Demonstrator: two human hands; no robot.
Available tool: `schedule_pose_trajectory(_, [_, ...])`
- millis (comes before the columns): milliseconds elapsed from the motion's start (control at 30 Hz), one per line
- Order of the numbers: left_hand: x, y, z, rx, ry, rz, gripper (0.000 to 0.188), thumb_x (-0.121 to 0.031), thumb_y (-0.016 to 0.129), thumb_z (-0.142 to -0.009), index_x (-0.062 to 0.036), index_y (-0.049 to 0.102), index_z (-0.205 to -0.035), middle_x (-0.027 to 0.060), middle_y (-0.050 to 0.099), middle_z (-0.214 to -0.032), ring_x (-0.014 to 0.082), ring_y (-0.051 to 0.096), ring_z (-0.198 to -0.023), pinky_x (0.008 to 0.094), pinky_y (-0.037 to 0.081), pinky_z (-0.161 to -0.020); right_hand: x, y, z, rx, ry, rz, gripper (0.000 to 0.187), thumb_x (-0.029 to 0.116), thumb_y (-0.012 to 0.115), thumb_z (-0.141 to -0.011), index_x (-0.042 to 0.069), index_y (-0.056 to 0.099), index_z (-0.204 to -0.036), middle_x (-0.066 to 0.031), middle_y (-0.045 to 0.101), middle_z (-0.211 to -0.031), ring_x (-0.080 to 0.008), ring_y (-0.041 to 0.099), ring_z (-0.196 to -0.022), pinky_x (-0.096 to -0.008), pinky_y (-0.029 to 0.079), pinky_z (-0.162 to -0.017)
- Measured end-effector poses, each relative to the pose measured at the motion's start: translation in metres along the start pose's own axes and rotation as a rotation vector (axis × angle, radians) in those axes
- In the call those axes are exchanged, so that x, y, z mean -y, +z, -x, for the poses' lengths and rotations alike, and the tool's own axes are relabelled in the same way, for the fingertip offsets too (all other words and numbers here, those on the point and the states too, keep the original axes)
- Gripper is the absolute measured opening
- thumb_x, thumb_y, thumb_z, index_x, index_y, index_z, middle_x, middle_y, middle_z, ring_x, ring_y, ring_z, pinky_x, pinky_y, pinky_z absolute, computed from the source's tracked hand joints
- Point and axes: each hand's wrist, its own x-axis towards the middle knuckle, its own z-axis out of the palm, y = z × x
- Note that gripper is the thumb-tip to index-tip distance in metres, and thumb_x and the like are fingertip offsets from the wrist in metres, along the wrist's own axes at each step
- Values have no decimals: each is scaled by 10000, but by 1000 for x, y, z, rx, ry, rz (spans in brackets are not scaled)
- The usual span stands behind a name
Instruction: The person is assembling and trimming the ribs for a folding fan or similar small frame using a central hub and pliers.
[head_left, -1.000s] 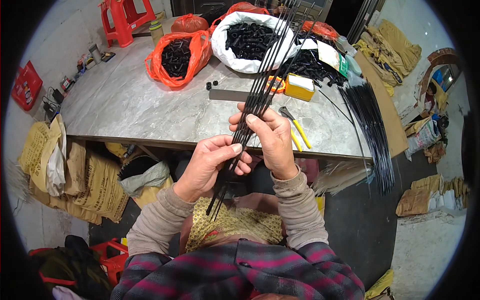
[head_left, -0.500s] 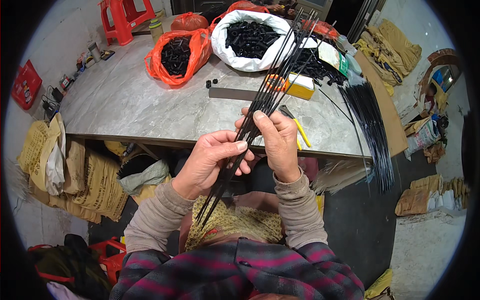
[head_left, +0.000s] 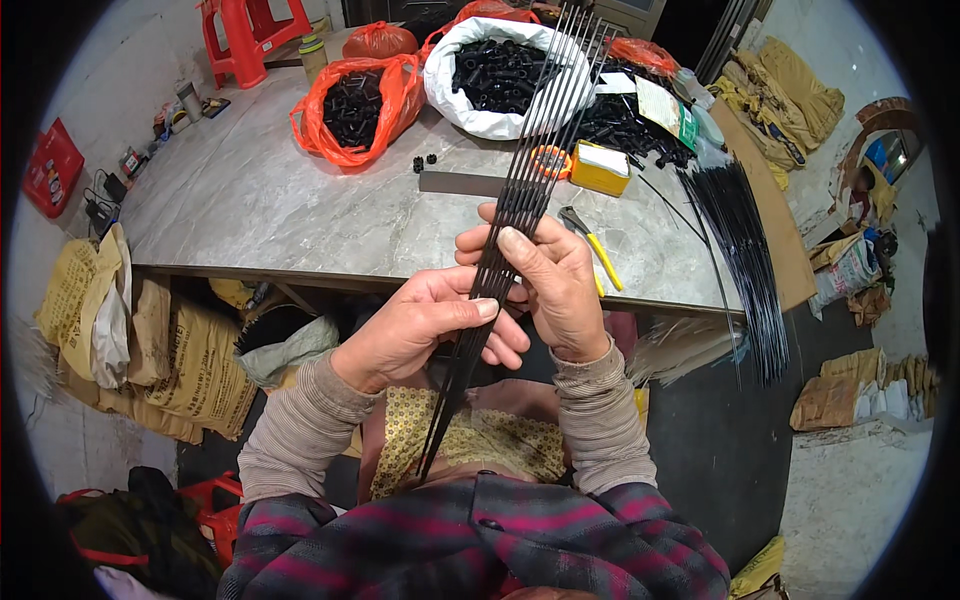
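A bundle of thin black rods [head_left: 522,190] is held in front of me, slanting from my lap up over the table edge. My left hand [head_left: 445,312] pinches its lower part, thumb on top. Higher up, my right hand [head_left: 550,275] grips the same bundle with the thumb across it. Above my right hand the rods lie side by side, fanned slightly; below, they narrow together. Just right of that hand, pliers with yellow handles [head_left: 600,255] lie on the table. Beyond the rods are a flat grey strip [head_left: 460,184] and an orange tape roll [head_left: 551,161].
The grey marbled table [head_left: 250,210] holds a red bag [head_left: 391,128] and a white sack [head_left: 430,75] of black parts, plus a yellow box [head_left: 600,178]. More long black rods [head_left: 740,260] overhang its right edge. Paper sacks [head_left: 205,370] stand below left.
The rods have gone from a loose, crossing bunch to a flatter, more even row, swinging slightly left at the top. Both hands keep hold and have shifted slightly.
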Motion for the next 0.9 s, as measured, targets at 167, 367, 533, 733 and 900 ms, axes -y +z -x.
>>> schedule_pose_trajectory(167, [1,-9,-5,8,-3,-72,326,-139,579,-983,75,564,-1229,227,704,-1017,291,724,-911,352,572,-841,3,1,1,27,9,19,411,179,532,-1024,-74,490,-1344,-199,677,-1121,-234,690,-1008,-329,588,-858])
schedule_pose_trajectory(367, [-10,-10,-7,76,-64,-129,286,-115,592,-977,50,588,-1211,194,714,-1021,238,724,-904,334,557,-879,4,2,3,85,33,-66,446,194,504,-1030,-78,455,-1380,-229,651,-1178,-269,681,-1047,-381,568,-920])
schedule_pose_trajectory(533, [-10,-18,-8,117,-84,-176,243,-68,594,-961,41,597,-1178,195,717,-999,251,724,-898,339,561,-878,1,-3,1,147,62,-76,593,385,452,-1056,-98,412,-1399,-265,623,-1219,-307,669,-1081,-403,561,-933])
schedule_pose_trajectory(733, [-5,-19,-7,99,-114,-169,160,-47,597,-950,28,604,-1091,191,717,-973,260,724,-893,348,570,-870,2,4,2,145,87,-80,800,585,245,-1044,-108,366,-1426,-295,591,-1276,-366,644,-1131,-458,527,-985])
schedule_pose_trajectory(900, [-3,-20,-6,88,-120,-150,122,-34,601,-942,27,600,-1047,179,712,-956,259,723,-890,345,576,-865,-4,1,1,167,135,-164,892,656,157,-1013,-104,348,-1440,-310,549,-1332,-389,601,-1198,-488,504,-1014])
